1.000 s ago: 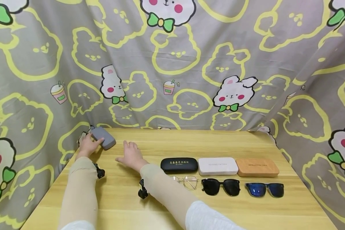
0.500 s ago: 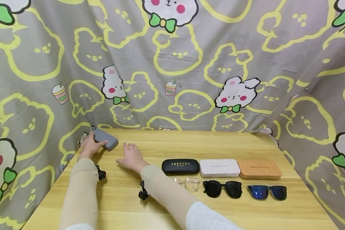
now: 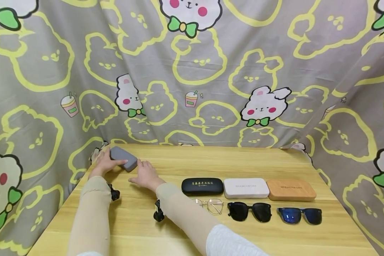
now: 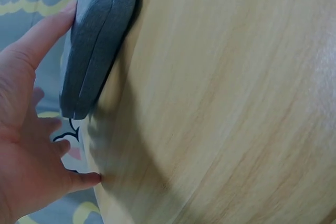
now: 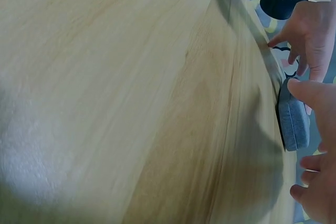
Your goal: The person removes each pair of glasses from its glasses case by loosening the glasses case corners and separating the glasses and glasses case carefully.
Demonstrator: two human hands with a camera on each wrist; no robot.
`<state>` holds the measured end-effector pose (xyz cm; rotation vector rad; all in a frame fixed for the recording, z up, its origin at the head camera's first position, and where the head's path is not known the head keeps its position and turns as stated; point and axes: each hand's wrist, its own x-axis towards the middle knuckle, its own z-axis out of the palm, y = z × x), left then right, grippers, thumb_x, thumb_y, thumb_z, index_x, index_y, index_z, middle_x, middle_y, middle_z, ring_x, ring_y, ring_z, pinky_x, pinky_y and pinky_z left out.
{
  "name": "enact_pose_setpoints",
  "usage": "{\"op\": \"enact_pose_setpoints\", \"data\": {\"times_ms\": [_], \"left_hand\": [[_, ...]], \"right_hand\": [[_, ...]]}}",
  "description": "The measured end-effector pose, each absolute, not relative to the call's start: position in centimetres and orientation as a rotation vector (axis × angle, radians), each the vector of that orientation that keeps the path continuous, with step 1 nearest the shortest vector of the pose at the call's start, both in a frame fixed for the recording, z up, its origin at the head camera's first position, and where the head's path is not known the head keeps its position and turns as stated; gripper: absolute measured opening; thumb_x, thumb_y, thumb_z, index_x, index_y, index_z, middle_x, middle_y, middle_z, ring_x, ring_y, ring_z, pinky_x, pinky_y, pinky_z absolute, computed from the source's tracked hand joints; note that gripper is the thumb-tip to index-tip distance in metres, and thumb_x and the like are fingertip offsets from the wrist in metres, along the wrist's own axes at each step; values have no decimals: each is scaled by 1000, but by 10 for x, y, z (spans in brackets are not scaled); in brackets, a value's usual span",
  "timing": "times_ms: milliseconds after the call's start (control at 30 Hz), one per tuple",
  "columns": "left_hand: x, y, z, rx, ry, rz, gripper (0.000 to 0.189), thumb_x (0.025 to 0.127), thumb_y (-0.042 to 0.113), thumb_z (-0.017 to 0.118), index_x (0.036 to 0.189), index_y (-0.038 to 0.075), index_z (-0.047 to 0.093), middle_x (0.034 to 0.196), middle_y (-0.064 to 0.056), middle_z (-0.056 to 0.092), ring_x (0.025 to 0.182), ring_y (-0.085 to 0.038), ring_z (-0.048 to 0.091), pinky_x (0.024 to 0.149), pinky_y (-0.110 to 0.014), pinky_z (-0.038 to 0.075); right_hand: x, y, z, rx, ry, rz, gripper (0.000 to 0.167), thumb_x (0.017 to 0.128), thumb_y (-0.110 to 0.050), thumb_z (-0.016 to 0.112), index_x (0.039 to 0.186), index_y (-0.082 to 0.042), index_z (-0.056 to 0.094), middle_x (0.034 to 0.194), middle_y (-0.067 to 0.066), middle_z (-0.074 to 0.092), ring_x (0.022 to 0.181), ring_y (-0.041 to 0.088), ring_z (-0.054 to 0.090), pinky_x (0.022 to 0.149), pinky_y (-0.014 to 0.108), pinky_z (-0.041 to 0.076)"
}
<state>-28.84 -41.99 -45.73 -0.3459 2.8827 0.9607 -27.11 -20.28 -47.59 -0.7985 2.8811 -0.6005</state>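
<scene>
A grey glasses case (image 3: pixel 123 158) lies at the table's far left. My left hand (image 3: pixel 104 164) holds its left end, thumb along the near side and fingers at the far side. In the left wrist view the thumb presses the grey case (image 4: pixel 97 40), while the lower fingers spread apart and the little finger reaches the table edge. My right hand (image 3: pixel 147 174) is just to the right of the case with fingers extended; whether they touch it is unclear. The right wrist view shows the right hand (image 5: pixel 317 129) in front of the case (image 5: pixel 293 119).
A black glasses case (image 3: pixel 202 186), a white case (image 3: pixel 246 188) and an orange case (image 3: pixel 291 189) stand in a row at right. Before them lie wire-rimmed glasses (image 3: pixel 215 206), partly behind my right forearm, black sunglasses (image 3: pixel 249 212) and blue-lensed sunglasses (image 3: pixel 299 215). A patterned curtain (image 3: pixel 192 89) surrounds the table.
The grey case and my left hand have shifted rightward and slightly nearer, closing the gap to my right hand. The right hand stays about where it was.
</scene>
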Motion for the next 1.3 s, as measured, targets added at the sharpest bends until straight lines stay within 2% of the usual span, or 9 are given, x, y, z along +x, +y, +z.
{"op": "enact_pose_setpoints", "data": {"times_ms": [167,467,733,900,1000,1133,1300], "left_hand": [[-287,-416,-455,-304,2868,953,124,82,53,70,152,0,-18,154,-40,-10,139,-64,-10,111,-74,0],[-289,-416,-455,-275,2863,982,127,79,51,74,153,3,-17,156,-38,1,140,-62,3,111,-73,10],[-288,-416,-454,-399,2817,1101,124,81,53,72,154,4,-16,156,-38,-4,143,-58,2,114,-69,14],[-284,-420,-453,-459,2805,1081,115,87,64,58,153,-6,-5,156,-38,0,144,-56,-2,115,-68,13],[-282,-421,-453,-472,2815,1048,110,88,68,51,152,-10,7,155,-38,8,144,-55,2,116,-65,16],[-280,-421,-456,-476,2821,1039,107,88,66,54,151,-11,15,153,-41,15,142,-56,12,116,-63,21],[-277,-422,-463,-391,2785,1109,110,85,59,64,151,-11,10,151,-40,21,138,-54,22,114,-63,25]], "right_hand": [[-273,-202,-480,-807,2870,-596,94,85,-58,65,155,-10,23,153,6,42,145,21,35,118,30,33],[-273,-202,-481,-813,2847,-599,94,85,-56,67,154,-7,25,153,7,42,143,20,39,115,28,36],[-275,-201,-481,-781,2825,-600,95,85,-54,67,154,-7,24,155,6,40,142,16,39,113,26,37],[-273,-200,-479,-766,2810,-627,96,85,-53,69,155,-6,22,156,5,38,144,17,36,116,26,34],[-272,-200,-479,-764,2816,-640,98,83,-52,71,154,-6,23,156,6,38,145,17,36,116,26,33],[-270,-200,-479,-770,2831,-634,101,81,-53,73,154,-4,22,156,9,37,145,19,35,117,26,33],[-270,-201,-480,-764,2864,-597,104,80,-53,73,154,-3,21,157,12,34,147,22,33,117,27,33]]}}
